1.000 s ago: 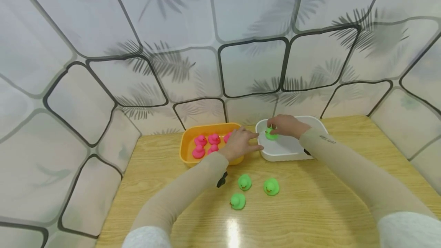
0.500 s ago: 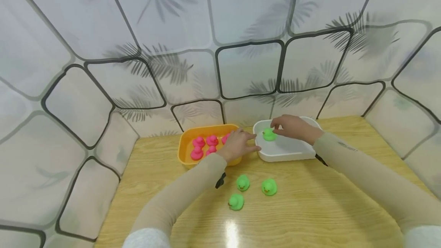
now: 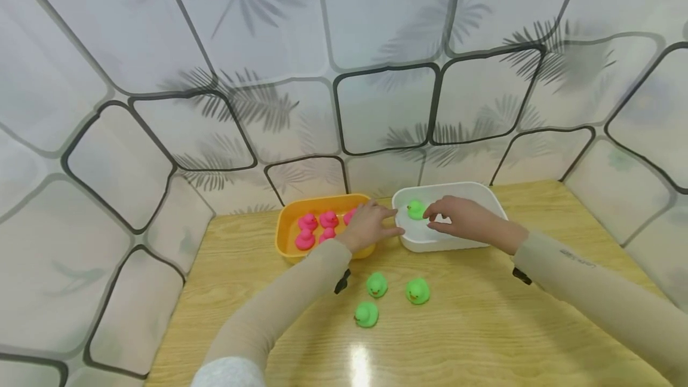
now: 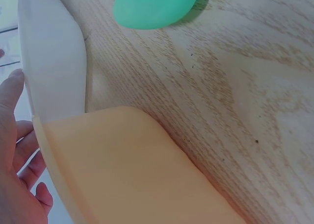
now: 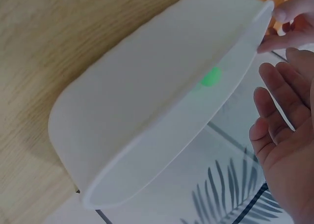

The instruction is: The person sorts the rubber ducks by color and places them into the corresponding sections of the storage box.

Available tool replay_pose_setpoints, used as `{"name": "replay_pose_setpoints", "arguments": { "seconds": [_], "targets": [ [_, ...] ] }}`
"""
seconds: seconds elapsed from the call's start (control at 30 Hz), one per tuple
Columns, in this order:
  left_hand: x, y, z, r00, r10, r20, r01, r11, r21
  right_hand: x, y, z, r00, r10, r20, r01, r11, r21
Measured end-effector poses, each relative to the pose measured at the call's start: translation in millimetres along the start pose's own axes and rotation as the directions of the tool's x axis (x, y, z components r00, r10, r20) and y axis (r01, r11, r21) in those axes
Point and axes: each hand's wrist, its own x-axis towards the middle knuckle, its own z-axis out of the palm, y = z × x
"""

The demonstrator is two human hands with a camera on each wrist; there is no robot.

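Observation:
A green rubber duck (image 3: 415,209) sits in the left end of the white tray (image 3: 448,242); the right wrist view shows only its green top (image 5: 211,77) inside the wall. Just right of the duck, my right hand (image 3: 466,220) hovers over the tray, fingers loosely bent with nothing in them. My left hand (image 3: 369,226) spans the right end of the orange tray (image 3: 290,249), its fingertips at the white tray's near left rim. From the left wrist, that hand (image 4: 22,160) lies beyond both tray walls. It covers part of the pink ducks.
Several pink rubber ducks (image 3: 305,239) stand in the orange tray. Three green ducks, one of them nearest the front (image 3: 366,314), are on the wooden table (image 3: 484,327) before the trays. A patterned curtain (image 3: 387,106) rises behind the table and along its sides.
My right hand has let go of the green duck inside the white tray and drawn back to the right. The left hand stays by the tray rims; the head view has shifted slightly.

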Motion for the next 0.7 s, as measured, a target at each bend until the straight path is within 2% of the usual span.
{"name": "replay_pose_setpoints", "arguments": {
  "seconds": [0.23, 0.43, 0.7],
  "targets": [
    [-2.7, 1.9, -2.5, 1.000, 0.018, -0.006, -0.018, 1.000, -0.012, -17.7, -17.5, 6.1, 0.995, -0.083, -0.060, 0.085, 0.996, 0.038],
    [-2.4, 1.7, -3.8, 1.000, 0.020, -0.006, -0.020, 1.000, -0.013, -28.9, -32.6, 11.2, 0.994, -0.097, -0.042, 0.100, 0.992, 0.080],
    [-2.7, 1.8, -4.5, 1.000, 0.015, 0.008, -0.014, 1.000, -0.015, -38.9, -43.5, 28.1, 0.980, -0.191, -0.053, 0.195, 0.977, 0.080]
  ]
}}
